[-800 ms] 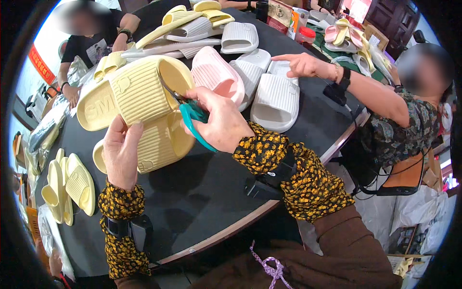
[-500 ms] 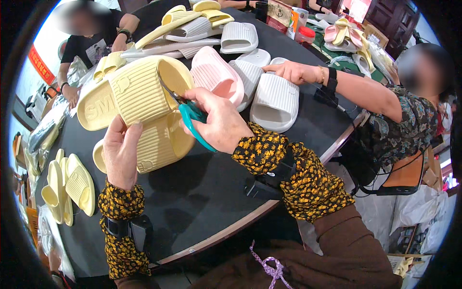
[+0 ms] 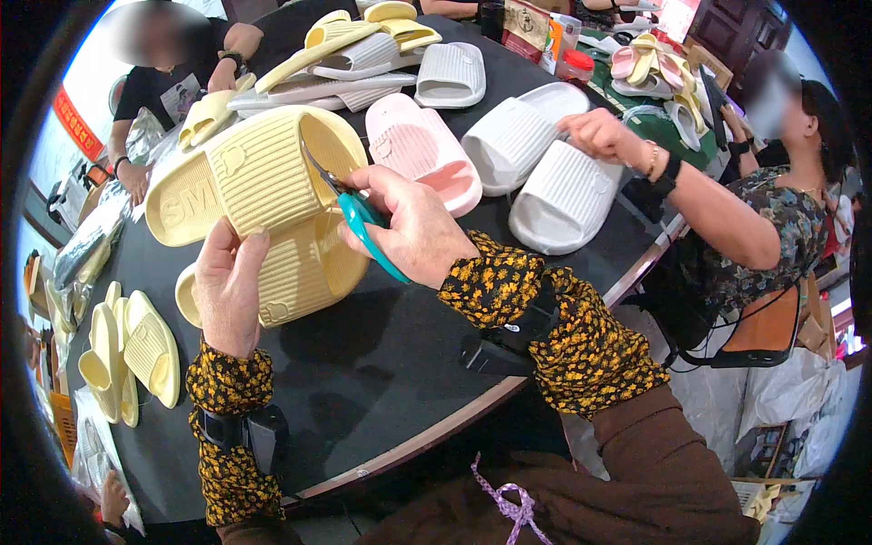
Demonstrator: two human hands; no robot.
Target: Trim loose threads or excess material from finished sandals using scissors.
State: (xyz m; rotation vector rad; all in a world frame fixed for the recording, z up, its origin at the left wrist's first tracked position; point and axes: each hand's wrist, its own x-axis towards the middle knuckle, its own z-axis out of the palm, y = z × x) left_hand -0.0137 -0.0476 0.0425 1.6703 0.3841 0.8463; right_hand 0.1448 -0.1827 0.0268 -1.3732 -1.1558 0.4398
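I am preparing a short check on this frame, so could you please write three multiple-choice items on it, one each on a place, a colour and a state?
1. Where do the scissors' blades point?
A. At the upper yellow slipper's strap edge
B. At the pink slipper
C. At the table rim

2. What colour are the scissors' handles?
A. Red
B. Teal
C. Black

3. What is the left hand doing?
A. Lying flat on the bare table
B. Holding the scissors
C. Gripping the lower yellow slipper

Answers:
1 A, the blade tips meet the strap's rim.
2 B, teal shows below the right hand.
3 C, its fingers rest against that slipper's edge.
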